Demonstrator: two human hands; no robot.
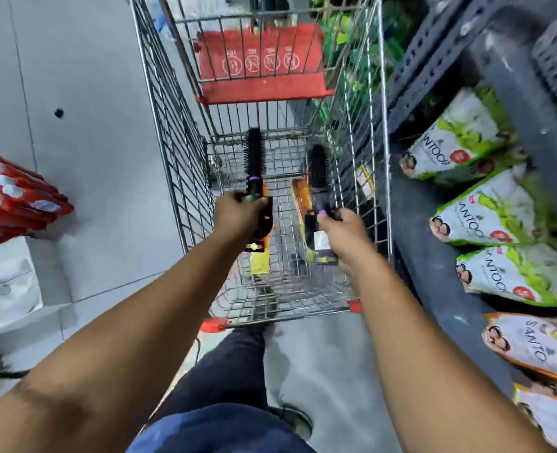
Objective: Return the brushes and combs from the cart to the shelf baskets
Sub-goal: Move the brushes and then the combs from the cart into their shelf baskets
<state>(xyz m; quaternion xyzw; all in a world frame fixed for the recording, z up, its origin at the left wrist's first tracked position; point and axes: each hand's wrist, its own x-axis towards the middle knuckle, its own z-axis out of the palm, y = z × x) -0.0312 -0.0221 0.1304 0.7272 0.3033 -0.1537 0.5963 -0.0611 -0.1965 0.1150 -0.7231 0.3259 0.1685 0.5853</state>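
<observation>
Gripping 2 round brushes over cart [172,132]: left hand [238,213], right hand [344,235].

A silver wire shopping cart [172,132] stands on grey floor [91,93]; an orange-carded package [260,263] lies on its mesh bottom.

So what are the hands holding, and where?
Each holds a black round bristle brush by its handle: left hand one brush, right hand the other.

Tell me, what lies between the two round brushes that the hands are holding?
In the head view, no object: between the left brush and the right brush only the cart wire floor shows.
</observation>
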